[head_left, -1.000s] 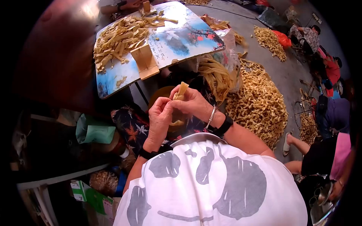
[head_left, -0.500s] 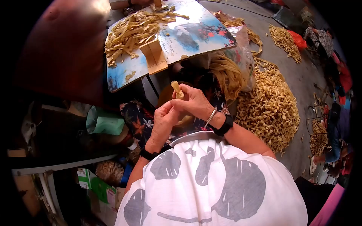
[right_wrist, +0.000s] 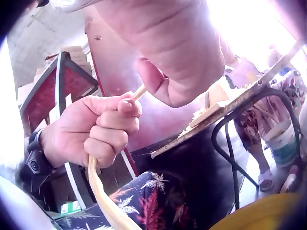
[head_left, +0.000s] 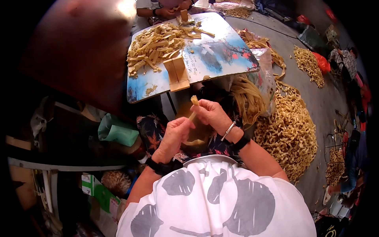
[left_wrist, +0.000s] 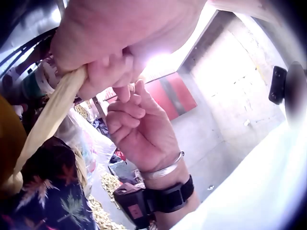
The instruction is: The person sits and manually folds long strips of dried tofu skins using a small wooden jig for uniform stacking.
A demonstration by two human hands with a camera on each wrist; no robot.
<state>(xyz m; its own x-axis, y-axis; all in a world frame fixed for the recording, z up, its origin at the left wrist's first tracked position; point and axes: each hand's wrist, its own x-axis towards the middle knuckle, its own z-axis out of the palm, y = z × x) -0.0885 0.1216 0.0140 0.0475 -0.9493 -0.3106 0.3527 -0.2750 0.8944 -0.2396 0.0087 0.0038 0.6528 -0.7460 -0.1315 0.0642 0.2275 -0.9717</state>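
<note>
Both hands hold one long, pale yellow, pliable strip (right_wrist: 106, 201) over the lap. My left hand (head_left: 176, 136) curls its fingers round it, and its loose tail hangs below the fist in the right wrist view. My right hand (head_left: 215, 115) pinches the strip near its upper end, and a thicker folded tip (head_left: 194, 100) sticks out above the fingers. Between the hands, a short narrow length of strip (right_wrist: 139, 92) runs straight. Under the hands is a yellowish basin (head_left: 182, 112), partly hidden by them.
Ahead stands a painted table (head_left: 221, 59) with a heap of cut strips (head_left: 154, 45) and a small wooden stand (head_left: 176, 74) at its near edge. To the right are a bundle of long strips (head_left: 248, 96) and a big pile of knotted pieces (head_left: 286, 134). Another person (head_left: 167, 10) sits across.
My hands have drawn apart from close together, and a straight length of strip now shows between them. The head view has shifted, so the table appears further right and lower.
</note>
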